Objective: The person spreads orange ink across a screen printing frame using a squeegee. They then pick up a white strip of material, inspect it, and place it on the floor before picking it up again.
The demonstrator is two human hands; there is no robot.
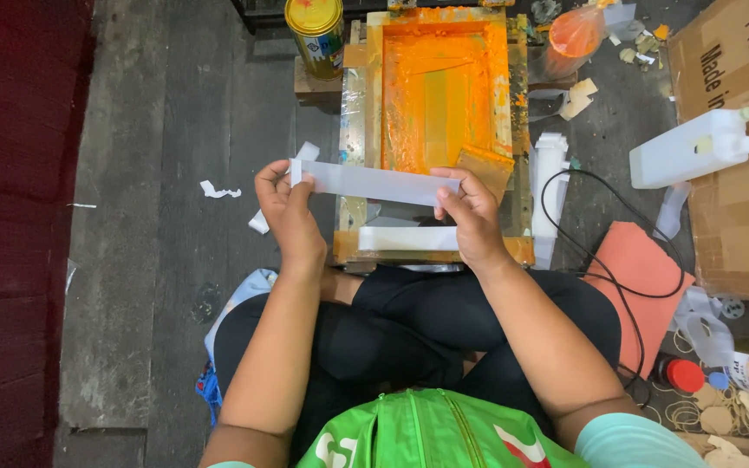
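Floor (pixel 149 173) on my left carries paper scraps (pixel 218 190), out of the work area. Left hand (pixel 286 206) pinches one end of the white strip (pixel 374 183); right hand (pixel 470 215) pinches the other. I judge the two-end grip keeps the strip taut and flat. It hangs just above the near edge of the orange-inked screen frame (pixel 437 95), apart from it. Second strip (pixel 407 238) lies on that near edge. Yellow can (pixel 316 33) sits behind the frame, white jug (pixel 691 149) and cardboard box (pixel 743 173) far right.
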